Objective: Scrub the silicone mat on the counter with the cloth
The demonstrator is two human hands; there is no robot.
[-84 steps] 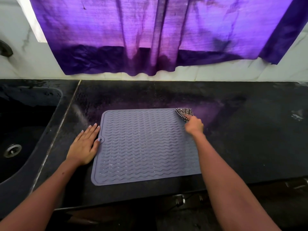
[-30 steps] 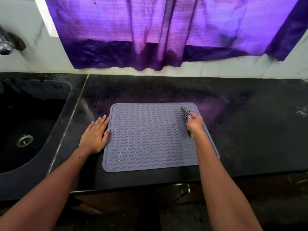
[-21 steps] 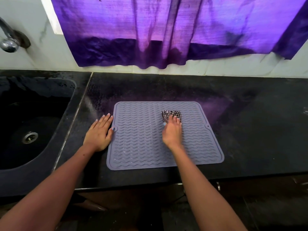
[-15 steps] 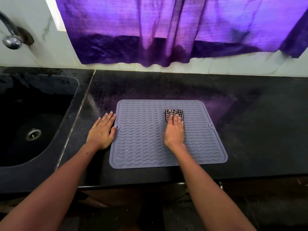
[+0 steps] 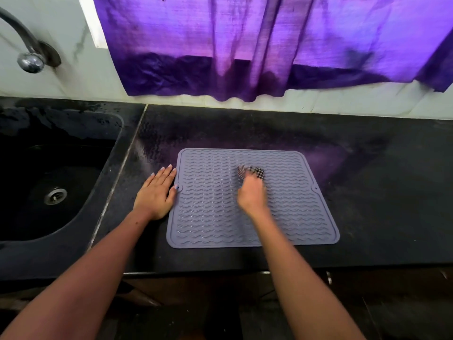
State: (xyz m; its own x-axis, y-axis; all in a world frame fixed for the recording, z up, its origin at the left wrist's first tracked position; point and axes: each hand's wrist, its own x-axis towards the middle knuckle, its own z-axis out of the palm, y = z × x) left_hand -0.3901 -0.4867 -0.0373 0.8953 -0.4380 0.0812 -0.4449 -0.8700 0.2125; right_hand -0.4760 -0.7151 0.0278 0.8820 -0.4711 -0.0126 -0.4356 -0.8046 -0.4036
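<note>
Black sink (image 5: 81, 231) sat at the counter's left end, tap (image 5: 29, 57) above it. Left hand (image 5: 157, 192) lay flat, fingers straight, on the counter (image 5: 367, 192), thumb touching the mat's left edge. Grey silicone mat (image 5: 210, 204) lay mid-counter near the front edge. Right hand (image 5: 252, 192), blurred, pressed the checked cloth (image 5: 255, 171) onto the mat's middle; finger pose unclear. Purple curtain (image 5: 269, 45) hung behind

Mat (image 5: 289, 212): grey-lilac silicone, wavy ribs, rounded corners, flat on dark worktop (image 5: 367, 168) near front edge. Cloth (image 5: 255, 171): small, black-and-white check, bunched, blurred, on mat's upper middle.
</note>
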